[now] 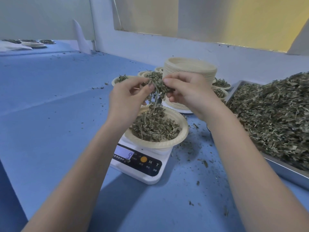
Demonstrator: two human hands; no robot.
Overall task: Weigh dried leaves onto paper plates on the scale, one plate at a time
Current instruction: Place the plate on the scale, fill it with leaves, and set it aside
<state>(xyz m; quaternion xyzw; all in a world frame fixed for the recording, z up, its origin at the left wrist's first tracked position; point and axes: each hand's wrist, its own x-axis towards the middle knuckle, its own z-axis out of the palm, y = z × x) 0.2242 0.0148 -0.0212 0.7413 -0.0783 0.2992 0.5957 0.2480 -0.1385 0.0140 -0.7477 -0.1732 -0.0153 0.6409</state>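
Note:
A white digital scale (142, 162) stands on the blue table, its display showing a 9. On it sits a paper plate (180, 136) heaped with dried leaves (154, 127). Above the plate, my left hand (127, 99) and my right hand (192, 92) both pinch one clump of dried leaves (158, 90) between fingers and thumbs. Strands hang from the clump down toward the plate's heap.
A tall stack of paper plates (190, 69) stands behind the scale, ringed by several filled plates (221, 84). A metal tray (284, 171) piled with dried leaves (274, 114) fills the right side. Crumbs litter the blue table (50, 114). More plates (33, 43) lie far left.

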